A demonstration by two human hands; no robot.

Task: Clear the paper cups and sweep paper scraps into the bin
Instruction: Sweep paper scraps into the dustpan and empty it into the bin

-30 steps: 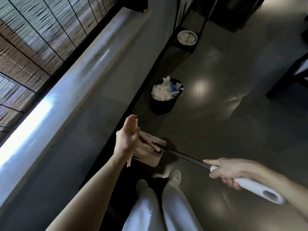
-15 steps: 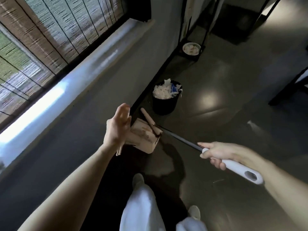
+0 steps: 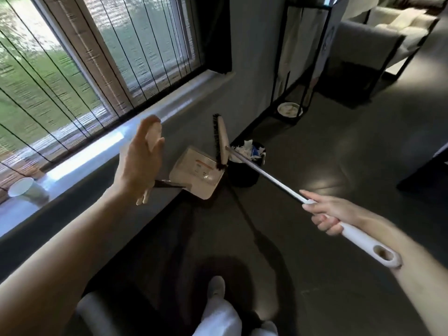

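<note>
My left hand [image 3: 140,161] is raised by the window sill, and the dark handle of a beige dustpan [image 3: 198,175] runs into its grip; its upper fingers point upward. The dustpan hangs in the air, tilted. My right hand [image 3: 327,214] grips the white handle of a long broom [image 3: 264,175]. The broom's head [image 3: 221,141] stands on end above the dustpan, bristles facing left. Behind them a black bin [image 3: 242,173] on the floor holds white and blue paper scraps. A white paper cup [image 3: 23,190] stands on the sill at far left.
A grey wall with a sill [image 3: 155,110] runs along the left under a blinded window. A black metal stand [image 3: 303,69] with a round dish [image 3: 288,109] at its foot stands beyond the bin. A grey sofa [image 3: 368,42] is at the back right, dark furniture [image 3: 434,166] at the right edge.
Both hands rose, lifting dustpan and broom off the floor. The broom head swung up on end. The view tilted up, showing the window and the cup on the sill.
</note>
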